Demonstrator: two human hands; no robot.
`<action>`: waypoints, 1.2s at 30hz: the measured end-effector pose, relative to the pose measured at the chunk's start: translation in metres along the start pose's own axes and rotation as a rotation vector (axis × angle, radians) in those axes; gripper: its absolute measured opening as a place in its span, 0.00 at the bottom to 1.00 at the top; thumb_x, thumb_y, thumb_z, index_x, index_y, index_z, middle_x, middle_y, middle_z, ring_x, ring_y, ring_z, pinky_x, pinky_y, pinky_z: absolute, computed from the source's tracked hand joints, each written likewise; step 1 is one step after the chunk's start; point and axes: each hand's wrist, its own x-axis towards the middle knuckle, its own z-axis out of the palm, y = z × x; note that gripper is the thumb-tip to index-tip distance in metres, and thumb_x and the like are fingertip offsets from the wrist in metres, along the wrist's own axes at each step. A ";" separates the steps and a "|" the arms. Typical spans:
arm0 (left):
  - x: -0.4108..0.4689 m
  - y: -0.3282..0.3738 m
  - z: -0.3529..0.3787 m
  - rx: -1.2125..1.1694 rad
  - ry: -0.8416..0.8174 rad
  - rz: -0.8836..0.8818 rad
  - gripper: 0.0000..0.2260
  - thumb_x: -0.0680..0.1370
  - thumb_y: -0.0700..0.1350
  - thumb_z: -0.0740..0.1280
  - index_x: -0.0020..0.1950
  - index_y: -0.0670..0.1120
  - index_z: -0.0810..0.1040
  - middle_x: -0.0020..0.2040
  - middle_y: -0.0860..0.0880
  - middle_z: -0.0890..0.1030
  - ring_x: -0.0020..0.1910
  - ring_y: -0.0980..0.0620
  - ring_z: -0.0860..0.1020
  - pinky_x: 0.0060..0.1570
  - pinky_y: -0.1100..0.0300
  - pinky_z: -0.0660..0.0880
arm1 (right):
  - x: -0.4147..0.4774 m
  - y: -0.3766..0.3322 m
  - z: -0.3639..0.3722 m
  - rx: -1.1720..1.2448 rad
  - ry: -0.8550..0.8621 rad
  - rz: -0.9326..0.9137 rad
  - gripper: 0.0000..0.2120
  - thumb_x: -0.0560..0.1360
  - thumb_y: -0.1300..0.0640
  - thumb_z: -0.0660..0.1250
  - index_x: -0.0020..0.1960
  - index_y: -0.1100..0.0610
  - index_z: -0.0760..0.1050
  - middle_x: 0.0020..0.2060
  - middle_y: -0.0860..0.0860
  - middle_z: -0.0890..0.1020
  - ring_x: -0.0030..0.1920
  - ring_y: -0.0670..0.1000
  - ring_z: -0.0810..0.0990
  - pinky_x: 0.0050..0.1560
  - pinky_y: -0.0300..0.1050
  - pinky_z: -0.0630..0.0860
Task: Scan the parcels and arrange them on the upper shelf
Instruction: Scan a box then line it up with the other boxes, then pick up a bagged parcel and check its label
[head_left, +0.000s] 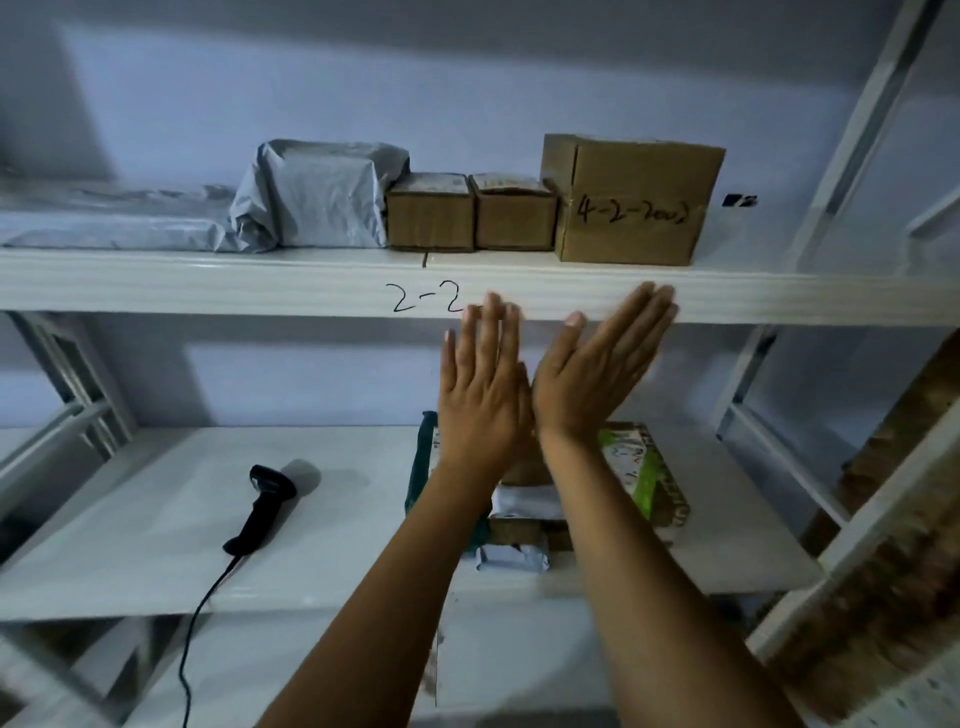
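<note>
Both hands are empty here: left hand and right hand are flat, fingers straight, gripping nothing, raised in front of the upper shelf lip. The pile of parcels sits right below the wrists, and the scanner lies well off to the left of the left hand. I'd grab the scanner first, turn one parcel label-up, beep it, then slot it snug beside the big box just above the right fingertips.
</note>
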 end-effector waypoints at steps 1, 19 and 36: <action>-0.024 -0.015 0.006 -0.017 -0.125 -0.087 0.30 0.86 0.50 0.55 0.84 0.42 0.49 0.84 0.42 0.44 0.84 0.43 0.43 0.81 0.40 0.52 | -0.025 0.005 0.004 0.002 -0.074 0.012 0.32 0.85 0.47 0.53 0.83 0.64 0.51 0.82 0.62 0.54 0.83 0.59 0.51 0.81 0.59 0.54; -0.173 -0.285 0.005 0.200 -0.814 -1.246 0.43 0.74 0.48 0.71 0.83 0.45 0.50 0.82 0.38 0.52 0.82 0.38 0.47 0.77 0.36 0.51 | -0.266 0.016 0.123 -0.483 -0.906 0.316 0.42 0.73 0.46 0.74 0.79 0.60 0.61 0.78 0.68 0.60 0.79 0.69 0.56 0.78 0.67 0.49; -0.192 -0.392 0.020 0.145 -0.954 -1.290 0.23 0.77 0.40 0.68 0.71 0.45 0.68 0.66 0.42 0.74 0.68 0.40 0.71 0.65 0.45 0.70 | -0.279 0.035 0.146 -0.754 -0.760 0.220 0.36 0.73 0.44 0.75 0.74 0.58 0.68 0.75 0.68 0.65 0.75 0.70 0.63 0.72 0.74 0.61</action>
